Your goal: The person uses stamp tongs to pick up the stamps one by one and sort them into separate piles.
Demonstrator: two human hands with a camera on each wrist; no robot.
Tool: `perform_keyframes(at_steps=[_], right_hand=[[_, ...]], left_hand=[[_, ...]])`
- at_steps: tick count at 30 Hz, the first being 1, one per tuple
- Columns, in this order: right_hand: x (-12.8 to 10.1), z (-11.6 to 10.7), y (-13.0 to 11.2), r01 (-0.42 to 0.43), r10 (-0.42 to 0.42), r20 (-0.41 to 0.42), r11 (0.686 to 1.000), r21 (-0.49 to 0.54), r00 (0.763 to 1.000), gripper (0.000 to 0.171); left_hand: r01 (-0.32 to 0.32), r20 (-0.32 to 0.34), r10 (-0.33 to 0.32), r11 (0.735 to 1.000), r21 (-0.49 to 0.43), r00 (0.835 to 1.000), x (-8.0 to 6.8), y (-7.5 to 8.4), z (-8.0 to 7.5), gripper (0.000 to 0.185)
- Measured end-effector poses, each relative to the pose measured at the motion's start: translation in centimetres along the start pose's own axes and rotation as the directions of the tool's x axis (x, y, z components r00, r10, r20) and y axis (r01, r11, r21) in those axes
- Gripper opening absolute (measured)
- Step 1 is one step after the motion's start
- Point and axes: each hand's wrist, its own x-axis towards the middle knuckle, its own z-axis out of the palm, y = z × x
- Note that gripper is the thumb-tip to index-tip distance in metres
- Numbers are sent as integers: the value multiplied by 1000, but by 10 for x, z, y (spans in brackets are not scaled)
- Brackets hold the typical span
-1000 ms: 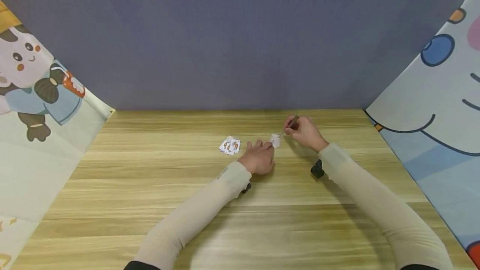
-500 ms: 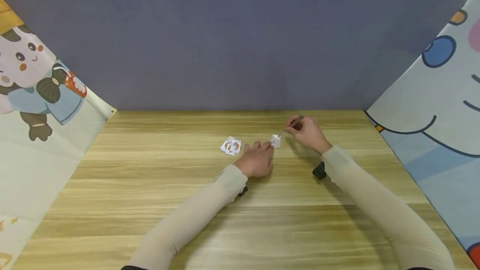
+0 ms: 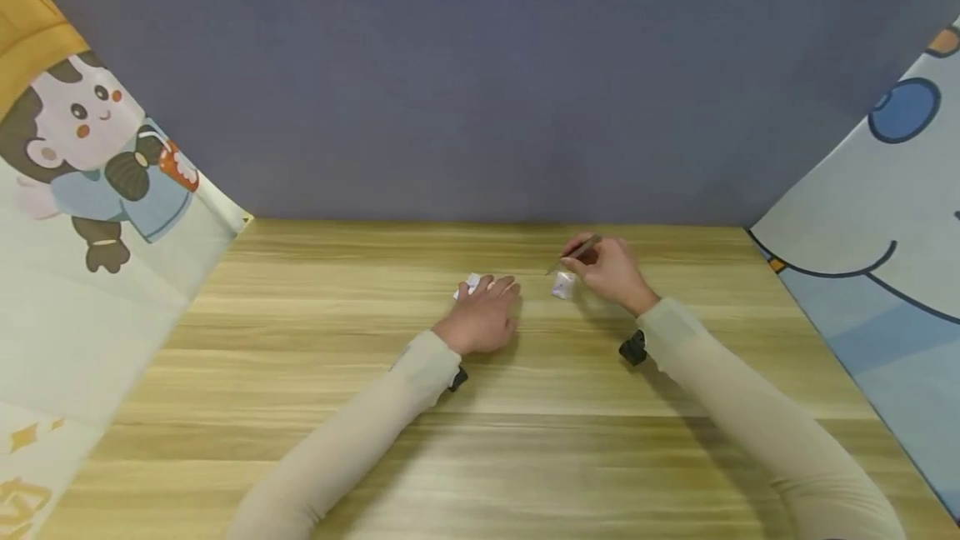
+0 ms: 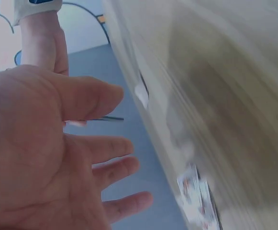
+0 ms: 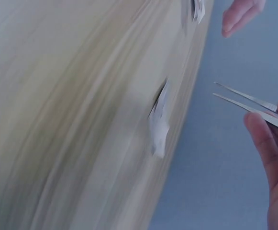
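Note:
My left hand (image 3: pixel 483 315) lies palm down over a small pile of printed cards (image 3: pixel 469 281), its fingers straight. In the left wrist view the left hand (image 4: pixel 57 158) is spread and holds nothing, and the cards (image 4: pixel 196 196) lie just past its fingertips. My right hand (image 3: pixel 611 269) pinches thin metal tweezers (image 3: pixel 573 252). A small white piece (image 3: pixel 562 286) lies on the wooden table (image 3: pixel 480 440) just below the tweezer tips. The right wrist view shows the tweezers (image 5: pixel 249 103) with their tips apart and nothing between them, and the white piece (image 5: pixel 159 122) beside them.
A grey-blue wall (image 3: pixel 480 82) closes the back of the table. Cartoon-printed panels slant in at the left (image 3: pixel 90 215) and right (image 3: pixel 885 215). Black camera mounts sit under both wrists (image 3: pixel 633 348).
My left hand has slid left from the white piece to the card pile. The white piece, earlier at the tweezer tips, now lies free on the table. The head view has shifted slightly.

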Motion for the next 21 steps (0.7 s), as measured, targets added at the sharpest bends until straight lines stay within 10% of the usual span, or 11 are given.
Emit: perform_keyframes(at_steps=[21], right_hand=[[17, 63, -37, 45, -51, 58, 994, 100, 997, 5]], left_hand=[[3, 37, 0, 997, -75, 999, -47, -54, 9, 56]])
